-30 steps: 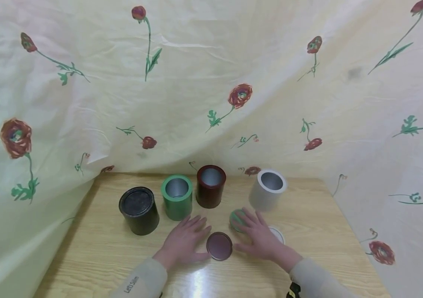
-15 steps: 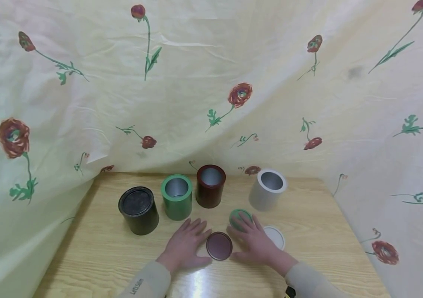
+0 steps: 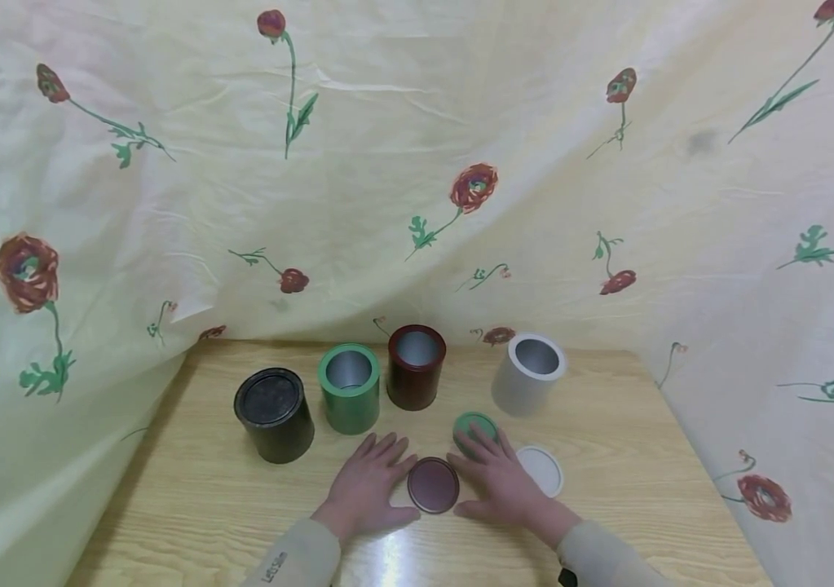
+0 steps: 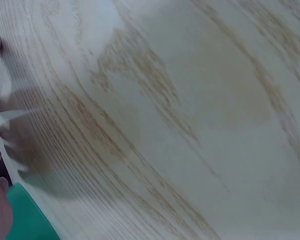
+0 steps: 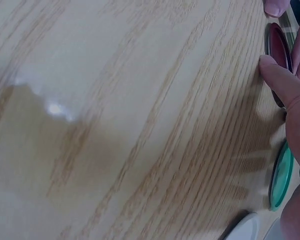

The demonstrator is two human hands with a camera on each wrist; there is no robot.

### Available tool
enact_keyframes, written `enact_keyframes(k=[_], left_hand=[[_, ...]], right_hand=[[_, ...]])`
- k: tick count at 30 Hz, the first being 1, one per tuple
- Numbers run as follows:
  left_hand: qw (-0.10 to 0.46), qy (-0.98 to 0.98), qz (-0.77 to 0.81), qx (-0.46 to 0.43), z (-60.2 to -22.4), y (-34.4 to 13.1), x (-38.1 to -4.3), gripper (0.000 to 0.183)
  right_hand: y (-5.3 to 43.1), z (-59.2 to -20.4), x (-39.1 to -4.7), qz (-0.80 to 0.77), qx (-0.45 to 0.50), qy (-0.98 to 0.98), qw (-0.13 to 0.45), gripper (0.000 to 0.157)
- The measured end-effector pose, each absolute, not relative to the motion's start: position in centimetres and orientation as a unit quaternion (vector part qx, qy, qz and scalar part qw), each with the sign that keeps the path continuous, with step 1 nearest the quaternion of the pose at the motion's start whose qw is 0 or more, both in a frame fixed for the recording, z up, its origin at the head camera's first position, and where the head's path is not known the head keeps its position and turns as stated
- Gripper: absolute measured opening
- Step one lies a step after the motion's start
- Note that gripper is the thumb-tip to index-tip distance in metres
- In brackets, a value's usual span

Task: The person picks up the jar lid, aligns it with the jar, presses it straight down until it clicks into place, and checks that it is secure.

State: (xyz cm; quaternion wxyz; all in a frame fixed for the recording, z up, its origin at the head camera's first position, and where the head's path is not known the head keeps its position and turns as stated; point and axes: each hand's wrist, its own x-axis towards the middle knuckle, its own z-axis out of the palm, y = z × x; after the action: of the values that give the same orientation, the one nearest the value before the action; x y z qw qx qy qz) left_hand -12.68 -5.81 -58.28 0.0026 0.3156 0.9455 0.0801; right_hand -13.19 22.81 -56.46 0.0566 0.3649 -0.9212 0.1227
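Note:
A dark red round lid (image 3: 434, 485) lies flat on the table between my two hands. My left hand (image 3: 368, 487) is spread palm down just left of it, fingers straight. On the other side, my right hand (image 3: 502, 485) is also palm down with fingers spread; its fingertips lie over the near part of a green lid (image 3: 471, 422). Close to the right hand's outer side is a white lid (image 3: 544, 473). In the right wrist view, the thumb (image 5: 277, 75) is beside the dark red lid (image 5: 279, 42). Whether the fingers press on the lids, I cannot tell.
Behind the hands stand a black can (image 3: 277, 432) with its lid on, and open green (image 3: 350, 414), dark red (image 3: 413, 387) and white cans (image 3: 518, 391). A flowered cloth (image 3: 387, 204) hangs behind and beside the wooden table (image 3: 622, 456).
My right hand has shifted left toward the dark red lid, uncovering more of the white lid. The left hand has moved slightly toward me. The lids and cans stay in place.

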Motion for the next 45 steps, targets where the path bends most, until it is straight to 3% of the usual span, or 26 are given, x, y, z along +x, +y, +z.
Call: enact_keyframes(k=[22, 45], left_hand=[[-0.015, 0.942, 0.1, 0.319, -57.6, -5.3, -12.5, 0.079], [-0.074, 0.931, 0.064, 0.352, -53.4, -4.6, -14.4, 0.08]], right_hand=[[22.5, -56.9, -13.4, 0.174, 0.373, -0.91, 0.052, 0.07], [23.6, -52.6, -14.9, 0.19, 0.378, -0.902, 0.089, 0.075]])
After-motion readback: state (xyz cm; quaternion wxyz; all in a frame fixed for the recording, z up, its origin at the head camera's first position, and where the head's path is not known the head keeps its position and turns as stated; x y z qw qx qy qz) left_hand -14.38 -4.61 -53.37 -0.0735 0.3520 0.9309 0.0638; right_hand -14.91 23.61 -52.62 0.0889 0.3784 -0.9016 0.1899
